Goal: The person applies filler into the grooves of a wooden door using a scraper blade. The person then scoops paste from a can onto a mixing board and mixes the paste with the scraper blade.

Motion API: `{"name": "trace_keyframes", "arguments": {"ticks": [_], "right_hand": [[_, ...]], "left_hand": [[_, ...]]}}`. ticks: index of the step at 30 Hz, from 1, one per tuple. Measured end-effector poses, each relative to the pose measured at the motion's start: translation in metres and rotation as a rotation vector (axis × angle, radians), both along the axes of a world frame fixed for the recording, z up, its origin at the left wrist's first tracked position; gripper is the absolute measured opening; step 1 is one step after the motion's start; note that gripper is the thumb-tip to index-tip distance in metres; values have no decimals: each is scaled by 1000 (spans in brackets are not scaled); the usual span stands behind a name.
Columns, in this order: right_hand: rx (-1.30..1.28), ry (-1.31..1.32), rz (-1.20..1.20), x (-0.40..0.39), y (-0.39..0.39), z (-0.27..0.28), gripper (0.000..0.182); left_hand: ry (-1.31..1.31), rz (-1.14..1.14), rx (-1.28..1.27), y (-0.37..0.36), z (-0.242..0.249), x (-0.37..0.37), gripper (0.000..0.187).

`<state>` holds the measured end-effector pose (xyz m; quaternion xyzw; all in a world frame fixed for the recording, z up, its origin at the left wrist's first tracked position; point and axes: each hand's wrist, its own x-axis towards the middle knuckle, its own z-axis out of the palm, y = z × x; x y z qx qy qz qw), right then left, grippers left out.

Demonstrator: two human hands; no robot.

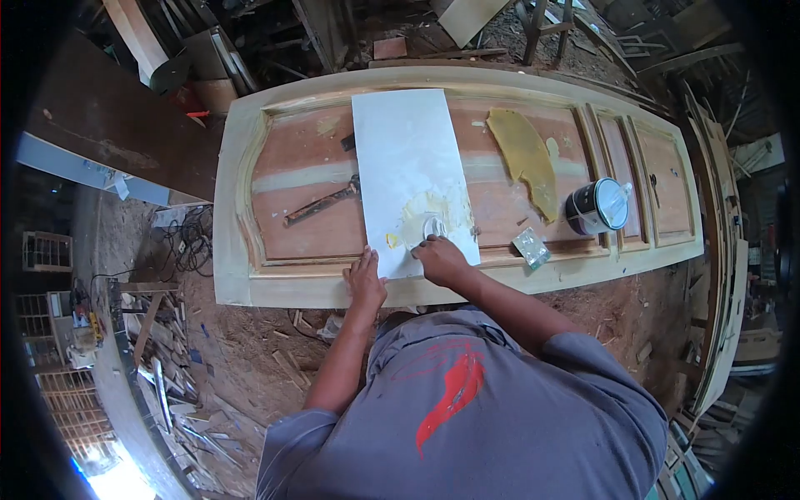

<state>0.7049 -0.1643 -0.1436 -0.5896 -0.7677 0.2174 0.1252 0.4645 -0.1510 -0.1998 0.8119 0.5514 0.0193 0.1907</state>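
A white board (400, 158) lies across a panelled wooden door (292, 287), with cream putty (421, 208) smeared over its near part and a small yellow dab (392, 240) beside it. My left hand (367, 282) holds the board's near left corner. In the closed fingers of my right hand (443, 262) is a putty knife (432, 227), its pale blade against the putty; the fingers partly cover it. A wooden-handled tool (321, 205) sticks out from under the board's left edge, its other end hidden.
On the door to the right are a curved yellowish sheet (527, 158), a paint can (596, 207) with plastic on top and a small clear packet (531, 248). Cables (193, 242) and wood scraps (167, 392) litter the floor at left. Boards (721, 250) stand at right.
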Motion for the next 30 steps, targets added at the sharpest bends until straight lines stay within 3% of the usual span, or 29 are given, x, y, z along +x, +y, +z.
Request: {"name": "trace_keyframes", "arguments": {"ticks": [5, 9, 13, 16, 19, 22, 24, 26, 30], "right_hand": [[284, 32, -141, 45, 36, -19, 15], [89, -42, -131, 44, 25, -34, 17], [-113, -36, -99, 37, 4, -3, 20], [72, 153, -212, 44, 7, -9, 25], [388, 106, -79, 40, -5, -37, 35], [292, 16, 89, 36, -42, -43, 44], [141, 63, 82, 40, -47, -25, 36], [-69, 84, 56, 44, -34, -6, 38], [191, 69, -252, 38, 15, 0, 27]], "left_hand": [[6, 18, 3, 0, 3, 4, 78], [31, 38, -41, 1, 9, 8, 77], [68, 46, -48, 0, 12, 11, 76], [39, 43, -45, -1, 16, 11, 76], [44, 25, -32, 1, 16, 11, 77], [-5, 28, -1, -2, 15, 10, 77], [17, 14, -21, -1, 16, 8, 77], [34, -14, -35, 11, 15, 6, 77], [76, -95, -53, 22, 14, -1, 76]]}}
